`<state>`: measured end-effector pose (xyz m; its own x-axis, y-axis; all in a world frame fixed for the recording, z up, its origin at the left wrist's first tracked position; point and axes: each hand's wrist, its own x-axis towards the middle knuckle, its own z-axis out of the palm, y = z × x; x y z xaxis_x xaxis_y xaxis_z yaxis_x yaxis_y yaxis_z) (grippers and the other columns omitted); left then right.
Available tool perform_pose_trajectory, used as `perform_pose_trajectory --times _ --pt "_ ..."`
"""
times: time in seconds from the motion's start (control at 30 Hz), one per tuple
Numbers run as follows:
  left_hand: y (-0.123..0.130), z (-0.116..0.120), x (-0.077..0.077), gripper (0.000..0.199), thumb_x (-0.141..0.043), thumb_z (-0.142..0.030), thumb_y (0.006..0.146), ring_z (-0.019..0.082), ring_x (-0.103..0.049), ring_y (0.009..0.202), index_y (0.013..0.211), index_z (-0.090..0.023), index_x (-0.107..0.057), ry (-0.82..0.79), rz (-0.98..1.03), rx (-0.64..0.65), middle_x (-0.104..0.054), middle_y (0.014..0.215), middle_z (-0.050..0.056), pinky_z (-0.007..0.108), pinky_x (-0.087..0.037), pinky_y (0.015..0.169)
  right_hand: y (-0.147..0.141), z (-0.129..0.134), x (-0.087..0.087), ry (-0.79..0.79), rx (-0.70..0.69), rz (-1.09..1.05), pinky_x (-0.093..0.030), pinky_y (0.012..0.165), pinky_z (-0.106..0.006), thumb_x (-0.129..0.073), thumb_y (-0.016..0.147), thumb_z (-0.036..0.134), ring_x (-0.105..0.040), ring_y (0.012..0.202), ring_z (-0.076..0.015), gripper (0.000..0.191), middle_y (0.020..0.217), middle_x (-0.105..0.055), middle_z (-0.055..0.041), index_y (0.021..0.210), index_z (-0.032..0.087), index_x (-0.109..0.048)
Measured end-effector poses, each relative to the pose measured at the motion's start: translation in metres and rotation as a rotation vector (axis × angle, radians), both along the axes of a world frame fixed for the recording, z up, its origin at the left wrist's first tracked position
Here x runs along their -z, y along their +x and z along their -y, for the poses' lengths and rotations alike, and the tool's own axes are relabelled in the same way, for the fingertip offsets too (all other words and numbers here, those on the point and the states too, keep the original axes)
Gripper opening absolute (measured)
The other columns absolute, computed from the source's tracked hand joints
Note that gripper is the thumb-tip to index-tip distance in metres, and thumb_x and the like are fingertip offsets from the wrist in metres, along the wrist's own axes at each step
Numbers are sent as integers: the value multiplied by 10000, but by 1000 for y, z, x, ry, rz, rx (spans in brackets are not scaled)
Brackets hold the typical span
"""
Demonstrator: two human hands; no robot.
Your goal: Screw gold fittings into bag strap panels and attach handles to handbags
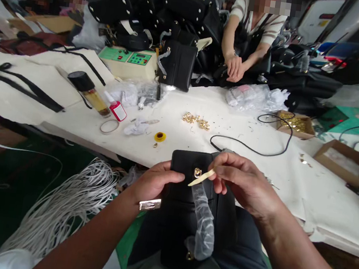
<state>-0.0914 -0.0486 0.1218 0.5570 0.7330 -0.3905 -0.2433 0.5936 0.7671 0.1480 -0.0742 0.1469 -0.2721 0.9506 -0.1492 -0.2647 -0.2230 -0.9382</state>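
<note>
A black bag (176, 214) rests on my lap, its upper end at the table's front edge. Plastic film wraps its handle (203, 227), and a gold metal ring fitting (197, 172) sits near the bag's top. My left hand (156, 180) grips the bag's left edge, thumb on the front face. Between the thumb and fingers of my right hand (240, 178) is a pale yellow pointed strip (201, 178), its tip slanting down left just below the gold fitting.
On the white table (179, 139) lie gold fittings (196, 120), yellow tape (159, 137), a red bottle (118, 110), a spray can (90, 93) and a black cable (263, 153). A person (246, 37) works opposite beside piled black bags. White cords (72, 204) hang at left.
</note>
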Motion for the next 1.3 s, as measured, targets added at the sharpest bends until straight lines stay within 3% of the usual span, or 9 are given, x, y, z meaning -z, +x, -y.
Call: perform_pose_trajectory --times 0.2,0.6,0.77,0.97,1.17,1.3 --pt "4 9 -4 295 -825 -207 743 241 -744 826 1025 -120 -809 56 -33 5 -822 904 87 340 -540 819 -9 5 -3 -18 14 166 -431 509 -205 -803 813 347 -564 543 -83 207 688 -633 23 821 172 -691" --pt "7 12 -5 283 -825 -185 758 202 -744 797 1036 -134 -811 54 -6 14 -827 892 81 294 -550 772 -11 12 -2 -11 89 194 -468 515 -211 -847 787 430 -556 533 -74 317 705 -619 32 838 170 -672" --pt "7 13 -5 285 -822 -184 759 227 -762 809 1037 -128 -802 47 -11 13 -832 927 96 331 -568 818 -16 14 -1 40 112 214 -482 543 -218 -818 815 416 -548 577 -79 297 743 -626 20 843 165 -661" --pt "10 17 -5 338 -812 -182 759 229 -769 814 1091 -123 -801 39 29 14 -832 947 110 332 -571 820 -22 20 3 128 248 210 -417 533 -226 -828 828 392 -503 572 -83 287 714 -613 34 898 186 -641" --pt "15 18 -9 326 -820 -172 736 216 -759 774 1059 -129 -812 29 34 -18 -831 906 96 326 -568 807 -26 27 8 222 324 254 -411 568 -250 -782 886 380 -516 625 -109 224 747 -615 24 965 201 -672" --pt "16 18 -8 355 -848 -186 706 217 -755 750 1055 -132 -814 25 38 -27 -827 876 90 331 -573 794 -25 30 4 353 360 372 -457 629 -269 -720 938 339 -578 695 -132 139 815 -663 -6 914 203 -702"
